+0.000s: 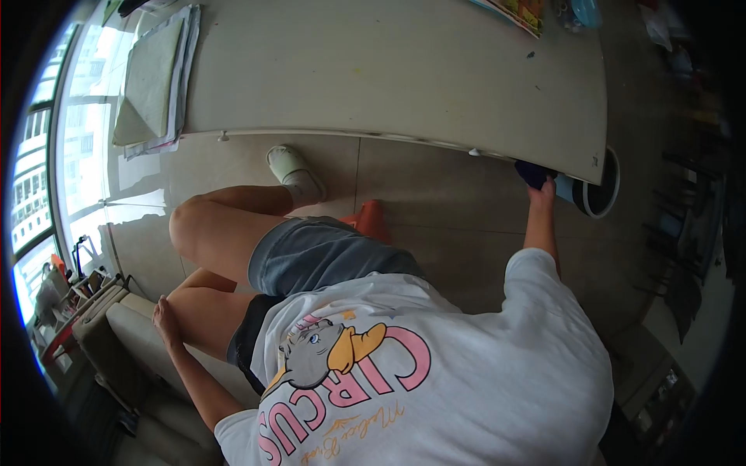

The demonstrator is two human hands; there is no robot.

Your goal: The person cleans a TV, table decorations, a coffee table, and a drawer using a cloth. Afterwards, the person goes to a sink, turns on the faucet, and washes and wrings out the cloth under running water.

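Note:
My right hand is closed on a dark navy bundle, probably fabric, just under the front edge of the white table. Its exact kind cannot be made out, as the tabletop hides part of it. A round bin with a pale rim stands right beside this hand. Over on the left, my left hand lies against my bent leg near the knee, fingers stretched out and holding nothing.
A stack of papers and folders lies at the table's left end. Colourful booklets are at its far right. An orange object is on the tiled floor near my shorts. A beige sofa stands at left, by bright windows.

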